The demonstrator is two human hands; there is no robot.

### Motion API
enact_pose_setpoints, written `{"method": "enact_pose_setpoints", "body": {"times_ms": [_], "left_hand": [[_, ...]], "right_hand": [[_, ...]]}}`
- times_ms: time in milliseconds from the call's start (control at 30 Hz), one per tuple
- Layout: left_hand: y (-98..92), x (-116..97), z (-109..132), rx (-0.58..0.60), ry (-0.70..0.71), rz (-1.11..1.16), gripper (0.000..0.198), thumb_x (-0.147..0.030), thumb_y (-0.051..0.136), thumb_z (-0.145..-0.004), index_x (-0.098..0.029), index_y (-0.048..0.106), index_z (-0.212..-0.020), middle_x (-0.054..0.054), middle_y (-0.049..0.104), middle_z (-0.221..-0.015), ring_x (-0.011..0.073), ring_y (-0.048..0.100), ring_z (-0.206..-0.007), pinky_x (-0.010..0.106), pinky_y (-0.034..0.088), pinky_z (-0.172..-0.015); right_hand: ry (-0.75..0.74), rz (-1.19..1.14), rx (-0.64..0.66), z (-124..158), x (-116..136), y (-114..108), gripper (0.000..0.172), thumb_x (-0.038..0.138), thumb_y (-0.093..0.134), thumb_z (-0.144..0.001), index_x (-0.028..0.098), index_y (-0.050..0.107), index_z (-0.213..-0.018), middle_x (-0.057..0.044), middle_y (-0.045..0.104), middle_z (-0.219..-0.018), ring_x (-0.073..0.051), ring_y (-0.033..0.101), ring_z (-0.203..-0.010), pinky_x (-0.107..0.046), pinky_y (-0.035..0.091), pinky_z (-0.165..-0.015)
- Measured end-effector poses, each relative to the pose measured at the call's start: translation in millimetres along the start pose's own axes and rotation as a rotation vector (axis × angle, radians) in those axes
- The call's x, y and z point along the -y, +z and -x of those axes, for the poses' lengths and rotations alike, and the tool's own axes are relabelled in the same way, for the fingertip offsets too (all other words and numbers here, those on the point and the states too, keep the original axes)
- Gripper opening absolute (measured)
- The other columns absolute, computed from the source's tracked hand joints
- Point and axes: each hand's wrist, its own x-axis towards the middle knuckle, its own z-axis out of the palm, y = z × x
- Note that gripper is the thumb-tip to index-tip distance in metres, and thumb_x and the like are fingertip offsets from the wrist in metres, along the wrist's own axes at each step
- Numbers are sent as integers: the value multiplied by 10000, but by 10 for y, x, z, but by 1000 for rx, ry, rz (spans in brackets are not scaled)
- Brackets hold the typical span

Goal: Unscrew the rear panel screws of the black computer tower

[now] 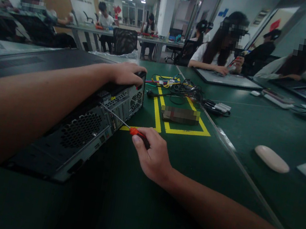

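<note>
A black desktop computer case [84, 134] lies on its side on the green table, its rear panel with vents and a fan grille facing right. My left hand [127, 73] rests curled over the case's far top corner, gripping it. My right hand [153, 156] pinches a screwdriver [122, 121] with a red handle. Its thin metal shaft points left and its tip touches the case's rear panel.
A yellow taped rectangle [181, 129] on the green table [185, 199] holds a blurred flat object. Tangled cables [186, 91] lie behind it. A white mouse [272, 158] lies at right. Other people sit working at the far side and at neighbouring tables.
</note>
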Motion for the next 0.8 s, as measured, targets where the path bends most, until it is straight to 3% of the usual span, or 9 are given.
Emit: {"method": "enact_pose_setpoints", "body": {"times_ms": [100, 233, 400, 567, 733, 800], "left_hand": [[1, 7, -1, -5, 4, 2, 1015, -646, 544, -920, -279, 542, -1866, 126, 659, -1796, 463, 549, -1690, 555, 430, -1405], [4, 7, -5, -4, 2, 9, 1032, -634, 566, -906, -296, 525, -1881, 117, 670, -1790, 473, 548, -1682, 573, 424, -1407], [2, -12, 2, 1, -4, 4, 982, -633, 537, -939, -294, 552, -1860, 103, 656, -1790, 430, 546, -1695, 501, 428, -1407], [2, -5, 0, 6, 1, 28, 993, -624, 545, -931, -256, 558, -1853, 129, 661, -1770, 451, 568, -1676, 524, 433, -1413], [37, 70, -38, 12, 30, 89, 1005, -677, 602, -893, -402, 559, -1858, 38, 724, -1716, 455, 523, -1705, 531, 424, -1433], [55, 94, -50, 1, 30, 112, 1023, -693, 626, -878, -395, 565, -1854, 25, 746, -1695, 479, 509, -1699, 575, 413, -1439]], "right_hand": [[-9, -16, 8, 3, -1, 12, 223, 400, 628, -1225, 243, 784, -1249, -78, 834, -1138, -251, 776, -1032, -410, 630, -954], [40, -53, 14, 25, 2, 37, 249, 403, 753, -1139, 271, 694, -1343, -60, 832, -1160, -253, 796, -1001, -412, 642, -916], [77, -73, 14, 28, -9, 54, 199, 284, 741, -1091, 288, 626, -1253, -39, 798, -1093, -244, 784, -936, -406, 632, -869], [71, -81, 10, 21, -2, 38, 140, 297, 730, -1098, 280, 634, -1197, -50, 785, -1097, -247, 765, -956, -417, 630, -893], [70, -65, 18, 31, 3, 27, 146, 316, 741, -1111, 272, 662, -1226, -51, 795, -1130, -233, 742, -960, -396, 618, -892], [71, -61, 25, 33, 11, 24, 144, 323, 740, -1119, 271, 673, -1236, -52, 800, -1139, -232, 737, -959, -396, 616, -892]]}}
